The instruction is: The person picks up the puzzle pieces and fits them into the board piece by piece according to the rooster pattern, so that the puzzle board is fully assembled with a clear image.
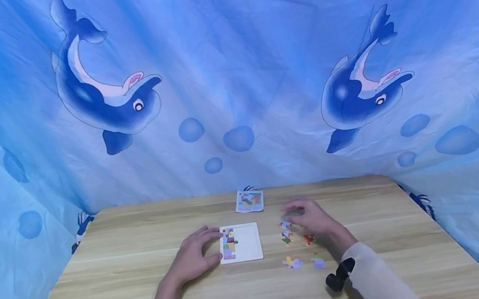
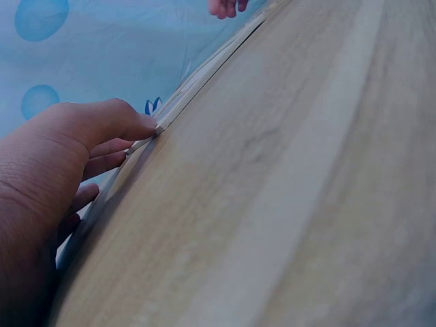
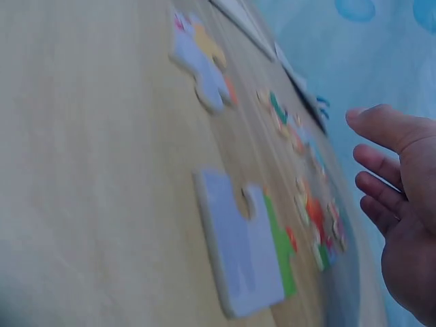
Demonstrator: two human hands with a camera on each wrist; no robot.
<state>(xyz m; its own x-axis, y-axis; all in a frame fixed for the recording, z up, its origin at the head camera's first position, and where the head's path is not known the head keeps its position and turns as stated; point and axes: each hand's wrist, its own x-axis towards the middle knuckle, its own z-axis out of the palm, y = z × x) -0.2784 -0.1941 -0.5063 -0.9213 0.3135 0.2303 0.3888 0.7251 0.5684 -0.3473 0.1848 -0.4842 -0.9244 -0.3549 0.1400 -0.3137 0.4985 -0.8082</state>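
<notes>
A white square puzzle tray (image 1: 248,242) lies on the table with a strip of colourful pieces (image 1: 228,245) fitted along its left side. My left hand (image 1: 196,255) rests at the tray's left edge, its thumb and fingertips spread along the border. In the left wrist view the thumb (image 2: 126,121) touches the rim. Above the loose puzzle pieces right of the tray hovers my right hand (image 1: 309,219), fingers relaxed and holding nothing. A lilac-and-green piece (image 3: 238,248) and a lilac-and-yellow piece (image 3: 201,65) lie nearest in the right wrist view, with several more behind.
A small picture card (image 1: 249,200) of a colourful scene lies behind the tray near the back of the wooden table (image 1: 139,228). A blue curtain (image 1: 226,68) printed with dolphins and bubbles hangs behind and beside the table.
</notes>
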